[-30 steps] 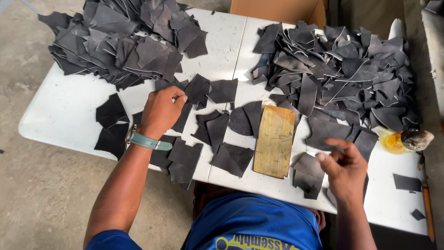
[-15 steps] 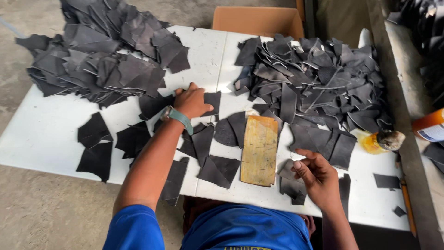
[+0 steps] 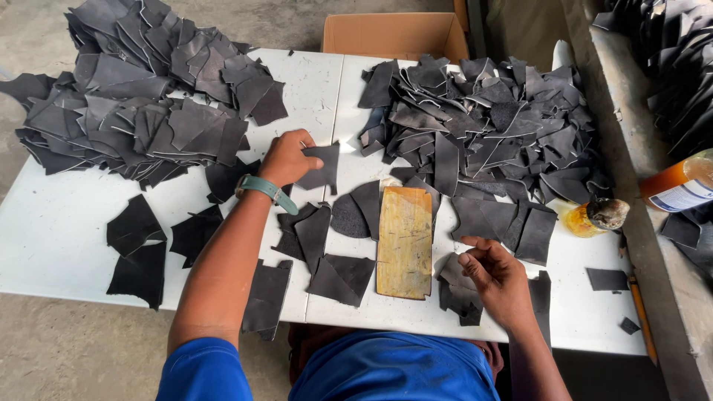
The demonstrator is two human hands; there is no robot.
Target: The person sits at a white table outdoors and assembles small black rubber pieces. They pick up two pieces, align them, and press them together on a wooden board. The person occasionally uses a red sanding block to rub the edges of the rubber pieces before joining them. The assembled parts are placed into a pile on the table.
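The left hand (image 3: 286, 158) is stretched out over the middle of the white folding table (image 3: 59, 230), forearm running up from the near-left, a teal watch strap (image 3: 267, 190) on the wrist. Its fingers are curled and pinched on the left edge of a dark leather piece (image 3: 321, 168), which lies flat or nearly flat on the table between the two big heaps. The right hand (image 3: 496, 278) sits near the table's near edge, to the right of a worn wooden board (image 3: 405, 241); the palm faces up and left, the fingers loosely bent and spread, grasping nothing that can be made out, with the fingertips just over a small stack of leather scraps (image 3: 459, 293) lying under it.

A large heap of dark leather cuts (image 3: 141, 104) fills the far-left of the table, and a second heap (image 3: 490, 126) fills the far-right. Between the arms, single pieces (image 3: 334, 267) lie scattered flat on the table, some touching the left edge of the board. More loose pieces (image 3: 141, 252) lie near the left edge of the table. To the right of the board stands a small yellow glue jar (image 3: 590, 219) with a crusted top. A cardboard box (image 3: 394, 36) stands beyond the far edge of the table, and an orange bottle (image 3: 683, 184) lies on the ledge at far right
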